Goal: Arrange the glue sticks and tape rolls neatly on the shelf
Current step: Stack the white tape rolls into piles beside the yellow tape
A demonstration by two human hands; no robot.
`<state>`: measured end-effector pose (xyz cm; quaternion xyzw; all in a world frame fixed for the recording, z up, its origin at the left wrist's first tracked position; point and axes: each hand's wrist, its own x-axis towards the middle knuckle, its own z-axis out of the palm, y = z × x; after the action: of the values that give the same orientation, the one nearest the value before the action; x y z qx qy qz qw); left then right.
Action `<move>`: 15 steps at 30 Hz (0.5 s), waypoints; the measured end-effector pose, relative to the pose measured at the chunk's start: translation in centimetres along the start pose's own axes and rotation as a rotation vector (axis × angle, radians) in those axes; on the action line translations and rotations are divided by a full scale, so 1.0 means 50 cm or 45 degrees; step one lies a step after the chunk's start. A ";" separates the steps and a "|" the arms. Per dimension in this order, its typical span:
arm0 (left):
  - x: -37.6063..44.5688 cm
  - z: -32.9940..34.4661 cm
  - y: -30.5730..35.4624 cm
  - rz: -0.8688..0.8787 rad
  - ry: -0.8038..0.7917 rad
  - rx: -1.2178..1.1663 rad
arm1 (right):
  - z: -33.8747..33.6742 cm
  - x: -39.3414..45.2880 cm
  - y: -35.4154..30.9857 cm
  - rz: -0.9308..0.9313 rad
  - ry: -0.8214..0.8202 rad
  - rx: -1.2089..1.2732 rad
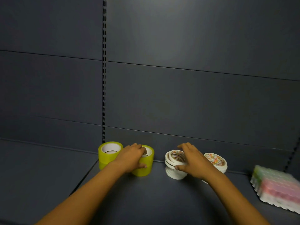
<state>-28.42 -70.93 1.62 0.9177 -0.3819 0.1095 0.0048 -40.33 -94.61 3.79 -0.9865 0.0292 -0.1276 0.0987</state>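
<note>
Both hands forward: left (132, 157) curled, right (191, 161) spread.

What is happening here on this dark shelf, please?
A person is tidying tape on a dark grey metal shelf. The left hand grips the nearer stack of yellow-green tape rolls, beside another yellow-green stack near the back panel. The right hand holds a leaning stack of thin white tape rolls; a second white stack stands behind it. A blurred pastel pack lies on the right.
</note>
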 end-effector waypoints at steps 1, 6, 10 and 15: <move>0.010 0.005 0.001 0.000 -0.049 0.028 | -0.001 0.006 0.003 -0.003 0.003 0.003; 0.046 0.033 0.001 -0.013 -0.245 0.215 | -0.002 0.038 0.009 -0.004 0.054 0.035; 0.059 0.045 -0.010 0.002 -0.249 0.221 | 0.012 0.068 0.005 -0.039 0.076 0.034; 0.058 0.049 -0.015 0.025 -0.200 0.250 | 0.031 0.100 -0.015 -0.084 0.097 0.082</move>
<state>-25.41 -72.67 -0.12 0.9158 -0.3774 0.0741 -0.1162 -35.09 -94.02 3.71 -0.9776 -0.0036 -0.1691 0.1250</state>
